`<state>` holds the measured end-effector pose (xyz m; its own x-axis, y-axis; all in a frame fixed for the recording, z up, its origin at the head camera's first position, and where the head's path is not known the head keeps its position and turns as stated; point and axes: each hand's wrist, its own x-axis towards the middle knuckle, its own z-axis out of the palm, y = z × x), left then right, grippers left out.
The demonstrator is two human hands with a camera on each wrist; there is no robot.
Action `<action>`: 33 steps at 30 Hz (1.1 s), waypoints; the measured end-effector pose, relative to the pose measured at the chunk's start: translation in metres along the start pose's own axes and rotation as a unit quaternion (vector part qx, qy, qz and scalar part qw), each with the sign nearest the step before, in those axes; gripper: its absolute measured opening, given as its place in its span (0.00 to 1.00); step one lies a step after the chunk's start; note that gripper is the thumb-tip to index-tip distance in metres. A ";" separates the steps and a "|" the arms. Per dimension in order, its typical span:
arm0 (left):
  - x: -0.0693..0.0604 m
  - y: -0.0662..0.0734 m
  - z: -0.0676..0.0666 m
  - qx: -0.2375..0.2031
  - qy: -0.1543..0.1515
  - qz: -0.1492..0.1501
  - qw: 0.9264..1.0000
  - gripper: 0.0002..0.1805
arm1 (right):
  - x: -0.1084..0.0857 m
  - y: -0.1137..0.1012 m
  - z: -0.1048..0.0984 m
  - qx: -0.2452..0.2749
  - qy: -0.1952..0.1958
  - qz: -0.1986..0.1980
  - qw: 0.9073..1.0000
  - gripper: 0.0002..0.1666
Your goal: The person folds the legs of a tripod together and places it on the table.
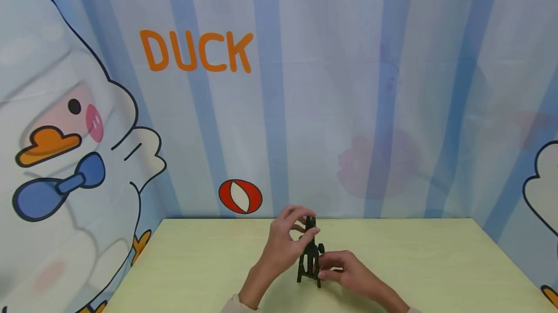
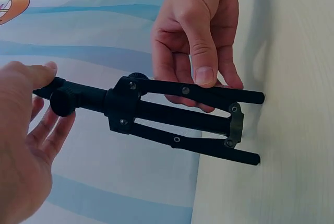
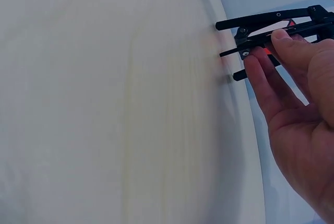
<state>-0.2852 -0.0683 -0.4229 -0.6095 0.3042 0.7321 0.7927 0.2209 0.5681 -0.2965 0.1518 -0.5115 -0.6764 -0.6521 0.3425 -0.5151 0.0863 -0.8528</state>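
A small black tripod (image 1: 310,257) is upright between the two hands at the middle front of the table, its legs only slightly spread. My left hand (image 1: 279,245) holds it near the top between thumb and fingers, just above a round side knob (image 2: 63,102). Lower down, my right hand (image 1: 355,274) pinches one leg. In the right wrist view, the right hand's thumb and fingertips (image 3: 255,75) close on that leg near the braces, with a bit of red behind. Whether the tripod's feet touch the table, I cannot tell.
The pale yellow tabletop (image 1: 209,255) extends to both sides of the hands. Behind it hangs a blue-striped curtain (image 1: 322,109) printed with a duck, a ball and orange letters, meeting the table's back edge.
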 end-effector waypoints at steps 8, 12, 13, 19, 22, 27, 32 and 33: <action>0.001 0.003 -0.004 -0.011 0.000 -0.004 1.000 0.13 | -0.002 0.000 0.002 0.004 0.025 0.020 0.999 0.03; 0.000 0.002 -0.007 -0.014 -0.007 -0.003 1.000 0.14 | -0.003 0.001 0.001 -0.015 0.086 0.056 0.995 0.04; 0.000 0.002 -0.008 -0.016 -0.008 0.000 1.000 0.14 | -0.003 0.001 0.001 -0.020 0.098 0.060 0.993 0.06; -0.001 0.002 -0.011 -0.035 -0.020 -0.007 0.999 0.14 | 0.001 0.002 -0.001 0.016 0.070 0.032 0.997 0.15; 0.000 0.001 -0.013 -0.042 -0.030 -0.013 0.999 0.14 | 0.003 0.003 -0.001 0.046 0.032 0.024 0.998 0.15; -0.001 0.001 -0.016 -0.056 -0.049 -0.018 0.997 0.15 | 0.005 0.003 -0.002 0.053 0.000 0.027 0.998 0.16; -0.002 0.002 -0.020 -0.068 -0.065 -0.031 0.995 0.15 | 0.005 0.003 -0.002 0.049 -0.022 0.024 0.998 0.14; -0.002 0.002 -0.020 -0.068 -0.067 -0.033 0.995 0.14 | 0.005 0.003 -0.002 0.049 -0.026 0.025 0.998 0.14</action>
<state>-0.2826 -0.0873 -0.4155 -0.6458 0.4169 0.6397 0.7365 0.1192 0.6658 -0.3026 0.1499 -0.5117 -0.6703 -0.6872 0.2801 -0.4258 0.0471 -0.9036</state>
